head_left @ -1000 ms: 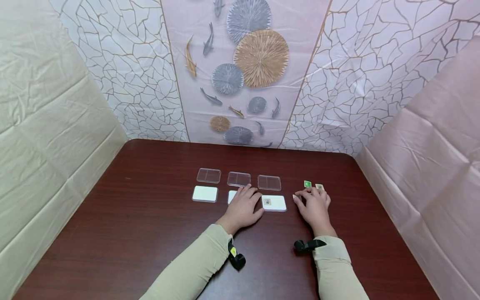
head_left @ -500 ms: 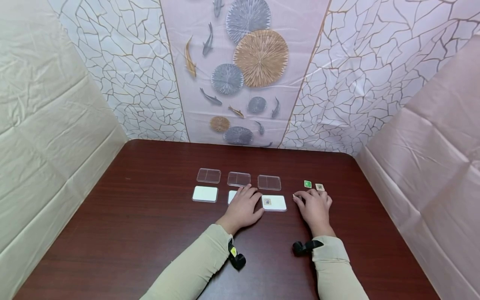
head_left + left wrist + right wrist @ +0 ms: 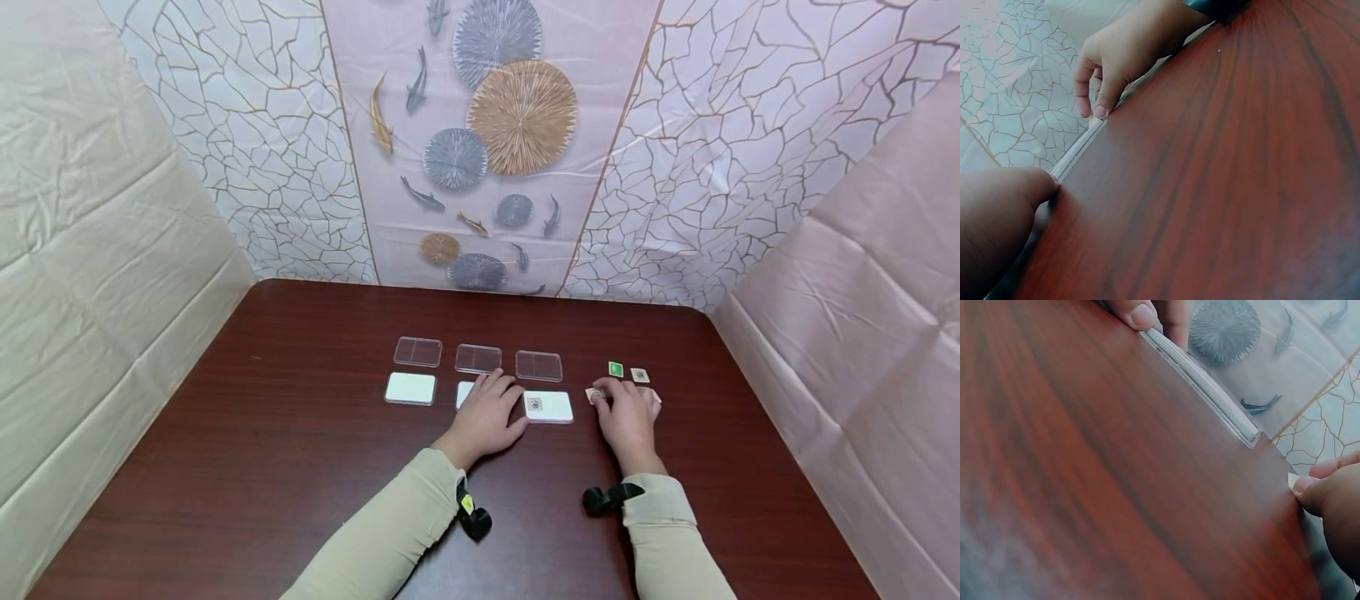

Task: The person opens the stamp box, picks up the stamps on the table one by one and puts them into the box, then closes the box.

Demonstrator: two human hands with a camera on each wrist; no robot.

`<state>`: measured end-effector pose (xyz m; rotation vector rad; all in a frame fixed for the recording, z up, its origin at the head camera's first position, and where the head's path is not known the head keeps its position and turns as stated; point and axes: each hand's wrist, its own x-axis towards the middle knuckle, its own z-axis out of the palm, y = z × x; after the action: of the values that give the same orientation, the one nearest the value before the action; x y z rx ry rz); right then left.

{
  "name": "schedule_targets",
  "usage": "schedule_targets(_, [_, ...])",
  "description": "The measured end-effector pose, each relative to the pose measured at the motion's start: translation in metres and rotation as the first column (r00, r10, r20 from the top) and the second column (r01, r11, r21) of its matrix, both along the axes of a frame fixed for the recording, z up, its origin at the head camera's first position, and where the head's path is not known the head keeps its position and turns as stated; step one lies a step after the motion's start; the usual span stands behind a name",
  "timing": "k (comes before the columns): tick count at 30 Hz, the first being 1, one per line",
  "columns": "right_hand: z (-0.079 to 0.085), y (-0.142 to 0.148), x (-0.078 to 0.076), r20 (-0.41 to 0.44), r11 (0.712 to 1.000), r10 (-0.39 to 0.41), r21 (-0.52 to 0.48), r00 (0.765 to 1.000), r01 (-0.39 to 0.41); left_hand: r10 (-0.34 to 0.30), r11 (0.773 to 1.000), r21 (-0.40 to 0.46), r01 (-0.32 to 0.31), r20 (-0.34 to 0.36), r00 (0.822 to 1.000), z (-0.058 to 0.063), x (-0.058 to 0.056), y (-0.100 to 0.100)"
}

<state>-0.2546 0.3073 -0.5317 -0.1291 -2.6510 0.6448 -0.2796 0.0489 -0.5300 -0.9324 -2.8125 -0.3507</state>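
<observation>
The thumb and index finger of my left hand (image 3: 487, 415) hold the left end of a flat clear plastic case (image 3: 557, 407) with a white insert. A small stamp (image 3: 536, 404) lies on the left half of that insert. My left hand partly covers a second white-filled case (image 3: 463, 392). To the right, my right hand (image 3: 628, 417) pinches a small cream stamp (image 3: 1292, 481) between thumb and fingertip, low over the table. Another pale stamp (image 3: 657, 397) peeks out beside its outer fingers. Beyond the hand lie a green stamp (image 3: 616, 369) and a cream stamp (image 3: 640, 375).
Three clear lids, among them the left lid (image 3: 417, 352), the middle lid (image 3: 477, 358) and the right lid (image 3: 538, 365), lie in a row behind the cases. A third white-filled case (image 3: 410, 388) is at the left. Patterned cloth (image 3: 517, 250) hangs behind the dark wooden table (image 3: 300, 467).
My right hand has shifted slightly left and turned a little. More of the stamp at its fingertips shows, and another stamp has come into sight at its right side. The left hand has stayed still.
</observation>
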Motion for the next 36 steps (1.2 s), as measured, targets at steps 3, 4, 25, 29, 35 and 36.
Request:
schedule_targets(3, [0.0, 0.001, -0.001, 0.001, 1.0, -0.001, -0.028, 1.0, 0.001, -0.001, 1.0, -0.002, 0.001, -0.001, 1.0, 0.0, 0.0, 0.0])
schedule_targets(4, [-0.001, 0.001, -0.002, 0.002, 0.999, 0.0, -0.038, 1.0, 0.0, -0.001, 1.0, -0.002, 0.001, -0.002, 1.0, 0.0, 0.0, 0.0])
schedule_targets(25, [0.002, -0.025, 0.002, -0.081, 0.941, 0.123, -0.306, 0.989, -0.142, 0.006, 1.0, -0.012, -0.005, 0.018, 1.0, -0.001, -0.001, 0.001])
schedule_targets(29, [0.0, -0.028, 0.002, -0.094, 0.945, 0.152, -0.277, 0.984, -0.173, 0.005, 1.0, -0.002, -0.005, 0.012, 1.0, -0.002, -0.001, 0.002])
schedule_targets(35, [0.0, -0.034, 0.002, -0.047, 0.965, 0.156, -0.206, 0.987, -0.162, 0.005, 1.0, 0.005, -0.005, 0.012, 1.0, -0.002, -0.001, 0.002])
schedule_targets(36, [0.0, -0.035, 0.002, -0.037, 0.969, 0.153, -0.189, 0.988, -0.157, 0.005, 1.0, 0.004, -0.005, 0.014, 1.0, -0.002, -0.002, 0.002])
